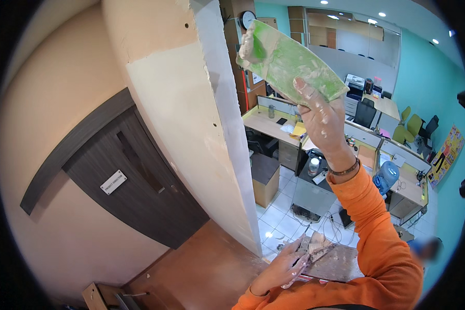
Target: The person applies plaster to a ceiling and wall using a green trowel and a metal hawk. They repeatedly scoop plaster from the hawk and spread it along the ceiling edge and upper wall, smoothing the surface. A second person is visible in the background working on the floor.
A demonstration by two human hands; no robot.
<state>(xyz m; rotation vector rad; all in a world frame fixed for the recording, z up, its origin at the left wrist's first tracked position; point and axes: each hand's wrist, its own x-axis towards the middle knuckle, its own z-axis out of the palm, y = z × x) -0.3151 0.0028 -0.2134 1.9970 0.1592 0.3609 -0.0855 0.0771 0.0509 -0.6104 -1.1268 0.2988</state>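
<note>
Office cubicles lie far below a half-plastered wall corner (227,119). Right hand (323,121), raised, grips the lower end of a green trowel blade (289,64) loaded with putty just beside that corner; tilted, the putty could slide off. Left hand (284,266), low, closes on a smeared board (336,263); a slack grip risks dropping it.

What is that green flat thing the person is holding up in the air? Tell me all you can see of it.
The green board is a flat, roughly rectangular sheet, looks like plastic, smeared with whitish putty, with a thick lump of it at the far upper-left end. The right hand holds it raised by its lower right edge, thumb on the face. It is tilted, its long side sloping down to the right, close to the white-plastered wall corner but seemingly not touching it. Its underside is hidden.
</note>
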